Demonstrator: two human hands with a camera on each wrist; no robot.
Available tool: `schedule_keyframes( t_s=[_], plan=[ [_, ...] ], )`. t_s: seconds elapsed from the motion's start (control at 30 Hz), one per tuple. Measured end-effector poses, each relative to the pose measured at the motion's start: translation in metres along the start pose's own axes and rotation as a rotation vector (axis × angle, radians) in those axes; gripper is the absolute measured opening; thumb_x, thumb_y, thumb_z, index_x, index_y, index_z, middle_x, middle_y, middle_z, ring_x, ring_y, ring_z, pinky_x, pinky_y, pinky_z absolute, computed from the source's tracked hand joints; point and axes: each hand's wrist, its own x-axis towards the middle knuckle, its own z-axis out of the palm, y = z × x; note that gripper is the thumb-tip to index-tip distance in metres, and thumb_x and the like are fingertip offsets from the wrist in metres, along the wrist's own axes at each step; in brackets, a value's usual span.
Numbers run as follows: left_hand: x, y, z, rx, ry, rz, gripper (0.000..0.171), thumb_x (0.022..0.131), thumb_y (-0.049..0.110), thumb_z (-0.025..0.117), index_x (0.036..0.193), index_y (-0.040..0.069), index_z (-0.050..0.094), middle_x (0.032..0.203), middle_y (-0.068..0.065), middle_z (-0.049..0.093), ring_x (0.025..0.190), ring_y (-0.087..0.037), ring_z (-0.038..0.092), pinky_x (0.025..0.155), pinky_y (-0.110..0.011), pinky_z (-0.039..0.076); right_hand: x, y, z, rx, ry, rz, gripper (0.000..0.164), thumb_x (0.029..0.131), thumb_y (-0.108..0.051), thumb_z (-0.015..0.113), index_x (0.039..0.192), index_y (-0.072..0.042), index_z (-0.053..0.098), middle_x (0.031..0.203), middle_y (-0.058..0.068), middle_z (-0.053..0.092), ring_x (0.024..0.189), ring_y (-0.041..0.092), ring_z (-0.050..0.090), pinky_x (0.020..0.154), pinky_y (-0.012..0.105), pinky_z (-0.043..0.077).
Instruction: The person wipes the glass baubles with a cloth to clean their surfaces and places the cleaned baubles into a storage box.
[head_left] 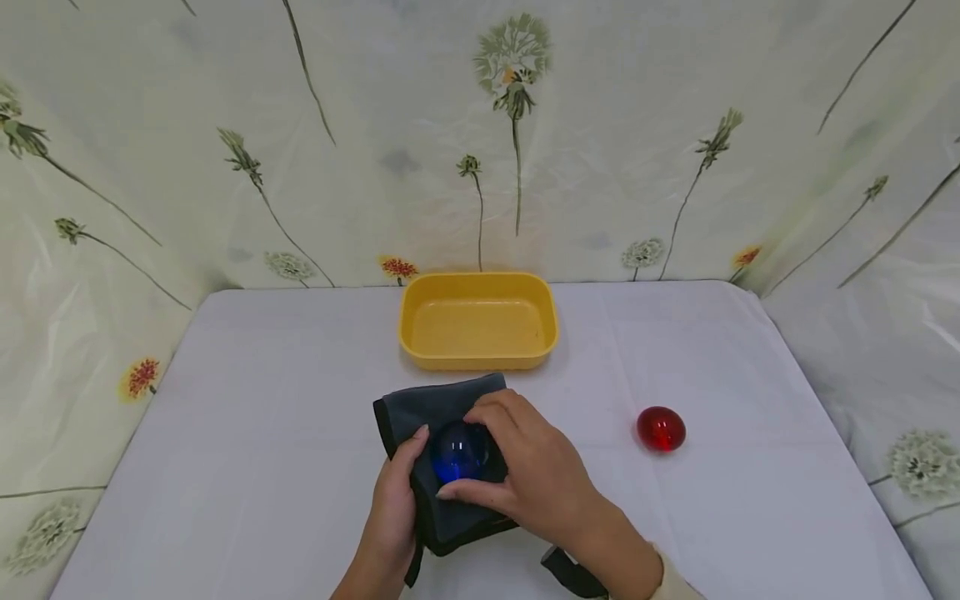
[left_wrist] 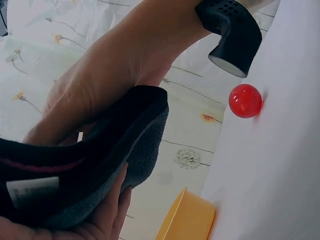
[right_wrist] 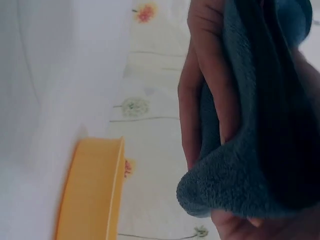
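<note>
A dark grey-blue cloth (head_left: 442, 402) with a black edge is held up over the table, folded loosely. My left hand (head_left: 393, 504) grips its left side, thumb on the front and fingers (left_wrist: 107, 207) behind the fabric. A shiny, see-through blue ball (head_left: 456, 454) lies against the front of the cloth. My right hand (head_left: 543, 467) pinches this ball between its thumb below and fingers above. In the left wrist view a white label (left_wrist: 34, 190) shows on the cloth, and the ball is hidden. Cloth folds (right_wrist: 220, 182) cover much of the right wrist view.
Just beyond the hands stands a yellow rectangular tray (head_left: 480, 363), with nothing in it. A red see-through ball (head_left: 661, 429) rests on the white-covered table (head_left: 262, 433) to the right. Flowered sheeting (head_left: 360, 167) encloses the table's back and sides. A black wrist camera (left_wrist: 235, 37) sits on the right wrist.
</note>
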Motion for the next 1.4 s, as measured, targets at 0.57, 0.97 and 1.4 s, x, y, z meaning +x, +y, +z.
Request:
schedule_keyframes(
  t_s=[0.57,0.97,1.4],
  plan=[
    [0.0,0.001,-0.001,-0.037,-0.013,-0.018,0.065,0.111,0.052,0.035,0.157,0.005,0.028,0.132,-0.007,0.062,0.108,-0.014,0.068,0.094,-0.029,0.056,-0.001,0.004,-0.021,0.155,-0.196,-0.003,0.054,0.097,-0.041,0.075,0.147,-0.026,0.059,0.145,-0.01,0.055,0.128,0.009,0.053,0.106,0.036,0.051],
    [0.0,0.0,0.0,-0.005,-0.015,-0.021,0.067,0.111,0.053,0.036,0.157,0.005,0.03,0.134,-0.01,0.06,0.108,-0.016,0.066,0.094,-0.029,0.056,0.001,-0.001,-0.008,-0.027,-0.083,0.046,0.071,0.084,-0.067,0.076,0.129,-0.015,0.059,0.12,-0.003,0.056,0.102,0.008,0.057,0.089,0.025,0.057],
    [-0.001,0.0,-0.005,-0.026,-0.013,-0.013,0.064,0.111,0.049,0.035,0.157,0.004,0.029,0.13,-0.007,0.063,0.108,-0.014,0.068,0.093,-0.028,0.056,0.0,0.005,-0.024,0.155,-0.264,-0.014,0.054,0.101,-0.039,0.071,0.152,-0.028,0.055,0.151,-0.011,0.051,0.132,0.009,0.051,0.108,0.038,0.049]
  ],
)
